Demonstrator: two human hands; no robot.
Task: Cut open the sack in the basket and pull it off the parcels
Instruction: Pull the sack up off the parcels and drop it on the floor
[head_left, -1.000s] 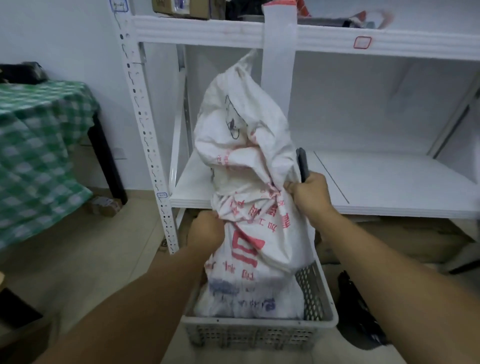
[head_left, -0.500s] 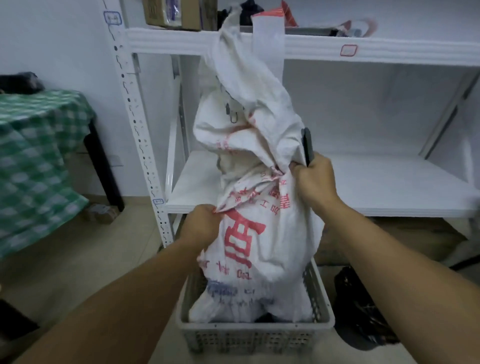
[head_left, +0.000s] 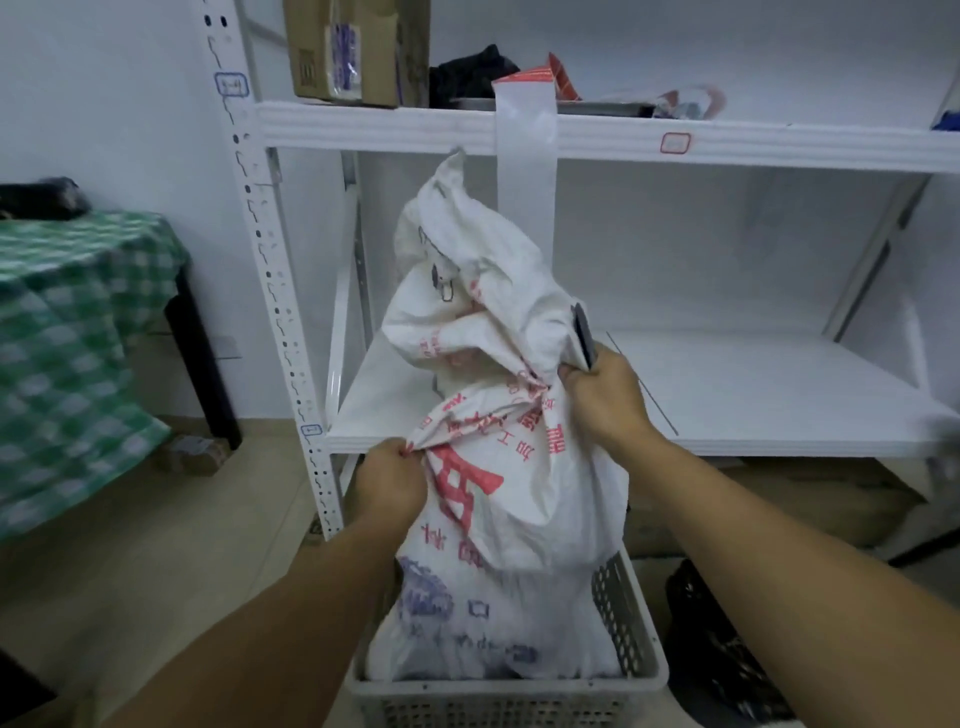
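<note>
So the one sack (head_left: 498, 467) has sagged since half a second ago, its top now under the upper shelf (head_left: 623, 143) at 12 o'clock; my guess is it's a re-grip, not off yet. It stands in the one basket (head_left: 631, 613). No parcels visible. Two hands: left hand (head_left: 392, 480) fingers pinch the cloth, right hand (head_left: 605, 397) clenches cloth plus one dark cutter (head_left: 583, 335).
</note>
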